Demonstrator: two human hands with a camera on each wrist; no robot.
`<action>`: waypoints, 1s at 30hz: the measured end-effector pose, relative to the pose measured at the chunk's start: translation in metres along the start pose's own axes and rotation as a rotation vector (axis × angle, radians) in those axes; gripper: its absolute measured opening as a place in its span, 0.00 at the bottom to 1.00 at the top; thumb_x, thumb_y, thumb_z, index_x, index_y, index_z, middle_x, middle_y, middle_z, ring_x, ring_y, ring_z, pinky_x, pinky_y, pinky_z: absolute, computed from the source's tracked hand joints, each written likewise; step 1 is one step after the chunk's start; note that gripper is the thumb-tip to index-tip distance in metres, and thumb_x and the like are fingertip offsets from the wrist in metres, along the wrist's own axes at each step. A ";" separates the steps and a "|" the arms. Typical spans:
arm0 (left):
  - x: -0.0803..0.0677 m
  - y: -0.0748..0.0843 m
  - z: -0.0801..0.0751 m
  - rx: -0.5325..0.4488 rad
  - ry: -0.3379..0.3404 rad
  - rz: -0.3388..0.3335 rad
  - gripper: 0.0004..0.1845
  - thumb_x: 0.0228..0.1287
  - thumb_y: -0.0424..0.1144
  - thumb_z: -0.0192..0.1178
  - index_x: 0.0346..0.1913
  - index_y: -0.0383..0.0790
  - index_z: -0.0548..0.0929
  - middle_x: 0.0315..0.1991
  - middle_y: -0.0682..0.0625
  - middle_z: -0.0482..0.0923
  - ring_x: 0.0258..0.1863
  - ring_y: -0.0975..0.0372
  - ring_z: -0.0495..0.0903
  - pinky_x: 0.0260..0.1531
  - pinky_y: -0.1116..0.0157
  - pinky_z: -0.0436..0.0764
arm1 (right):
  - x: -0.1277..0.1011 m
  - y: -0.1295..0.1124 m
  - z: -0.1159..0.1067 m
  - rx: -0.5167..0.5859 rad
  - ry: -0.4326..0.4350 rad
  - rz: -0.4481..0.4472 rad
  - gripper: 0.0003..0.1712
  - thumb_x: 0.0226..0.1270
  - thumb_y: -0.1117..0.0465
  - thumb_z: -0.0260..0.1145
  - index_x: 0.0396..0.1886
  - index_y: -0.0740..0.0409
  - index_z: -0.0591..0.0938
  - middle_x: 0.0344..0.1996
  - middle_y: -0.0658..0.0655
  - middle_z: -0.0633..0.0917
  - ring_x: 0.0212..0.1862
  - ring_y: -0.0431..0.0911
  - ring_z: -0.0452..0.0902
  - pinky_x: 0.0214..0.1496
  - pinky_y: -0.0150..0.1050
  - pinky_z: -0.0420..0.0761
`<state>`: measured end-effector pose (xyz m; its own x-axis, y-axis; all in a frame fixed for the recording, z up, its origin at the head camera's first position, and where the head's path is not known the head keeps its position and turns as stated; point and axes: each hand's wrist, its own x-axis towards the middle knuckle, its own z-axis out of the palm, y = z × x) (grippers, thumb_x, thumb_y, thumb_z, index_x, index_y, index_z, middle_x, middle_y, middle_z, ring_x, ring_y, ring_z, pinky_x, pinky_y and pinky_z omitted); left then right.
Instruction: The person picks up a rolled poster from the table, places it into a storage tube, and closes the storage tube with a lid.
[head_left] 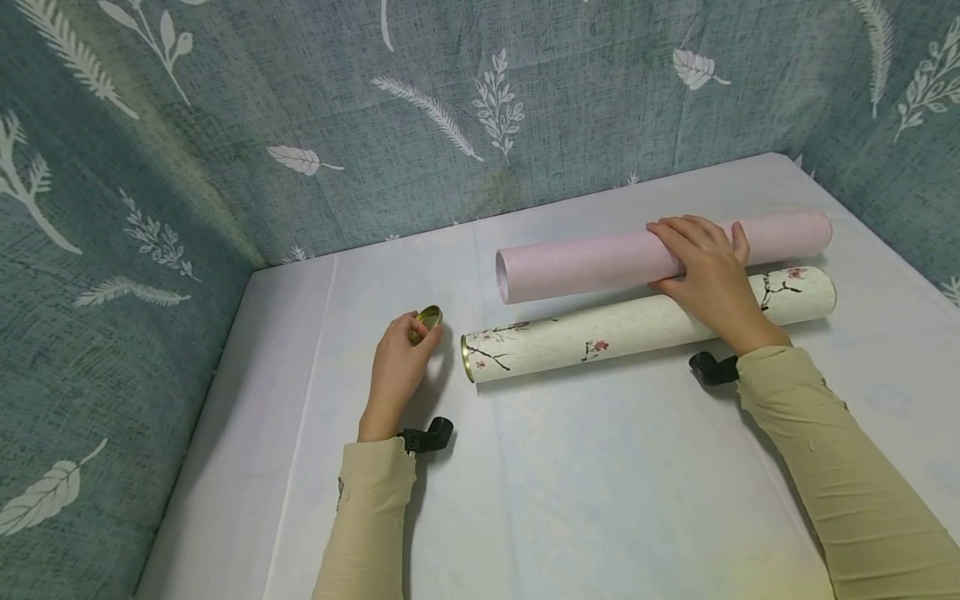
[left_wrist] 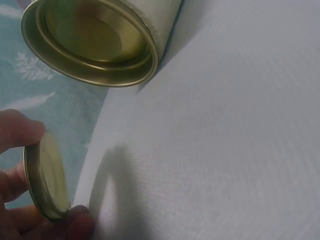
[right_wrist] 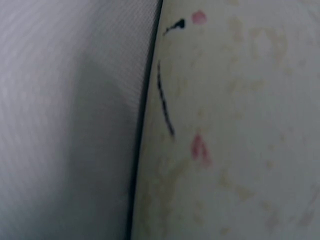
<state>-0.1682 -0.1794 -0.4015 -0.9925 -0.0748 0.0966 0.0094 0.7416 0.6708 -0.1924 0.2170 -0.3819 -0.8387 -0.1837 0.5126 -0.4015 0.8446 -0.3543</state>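
My left hand (head_left: 397,358) pinches a small round gold metal lid (head_left: 428,323) by its rim, fingers on one side and thumb on the other. To its right lies a cream cardboard tube (head_left: 622,332) printed with blossom branches. The near end of this tube shows a gold metal rim (left_wrist: 115,80) with a recessed gold inside. Behind it lies a pink tube (head_left: 592,265), its left end hollow. My right hand (head_left: 708,279) grips the pink tube, fingers over the top and thumb on the near side. In the right wrist view only the cream tube (right_wrist: 235,120) and cloth show.
A white cloth (head_left: 600,483) covers the table. Teal curtains (head_left: 337,108) with white leaf prints stand behind and on both sides. A black wrist camera (head_left: 429,435) sits on the left wrist, and another black camera (head_left: 712,368) on the right.
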 end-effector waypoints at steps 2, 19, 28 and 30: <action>-0.001 0.000 0.000 0.008 -0.001 -0.004 0.17 0.59 0.54 0.54 0.29 0.42 0.71 0.58 0.46 0.67 0.57 0.53 0.65 0.43 0.58 0.67 | 0.000 0.000 0.000 0.001 -0.003 -0.001 0.42 0.41 0.63 0.75 0.60 0.47 0.69 0.58 0.53 0.70 0.64 0.50 0.54 0.61 0.60 0.32; 0.001 0.001 0.001 -0.092 0.009 -0.007 0.38 0.54 0.51 0.61 0.66 0.48 0.55 0.59 0.43 0.59 0.55 0.50 0.67 0.48 0.53 0.70 | 0.002 -0.001 -0.004 0.010 -0.004 -0.017 0.42 0.41 0.62 0.75 0.60 0.47 0.69 0.57 0.52 0.71 0.63 0.50 0.55 0.61 0.61 0.32; 0.004 0.010 -0.002 -0.226 -0.052 -0.015 0.37 0.53 0.52 0.61 0.65 0.52 0.57 0.62 0.46 0.58 0.55 0.53 0.68 0.49 0.54 0.70 | 0.002 -0.001 -0.002 0.010 -0.003 -0.002 0.42 0.41 0.62 0.75 0.60 0.47 0.70 0.57 0.53 0.71 0.63 0.50 0.55 0.61 0.60 0.32; 0.004 0.014 -0.004 -0.256 -0.090 -0.018 0.37 0.52 0.54 0.62 0.64 0.55 0.58 0.62 0.49 0.59 0.55 0.55 0.68 0.49 0.54 0.71 | 0.001 -0.002 -0.001 0.015 -0.002 -0.002 0.42 0.41 0.62 0.75 0.60 0.47 0.70 0.57 0.53 0.71 0.63 0.51 0.55 0.61 0.61 0.33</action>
<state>-0.1712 -0.1724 -0.3888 -0.9995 -0.0182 0.0248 0.0108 0.5471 0.8370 -0.1923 0.2159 -0.3794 -0.8387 -0.1866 0.5116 -0.4088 0.8365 -0.3649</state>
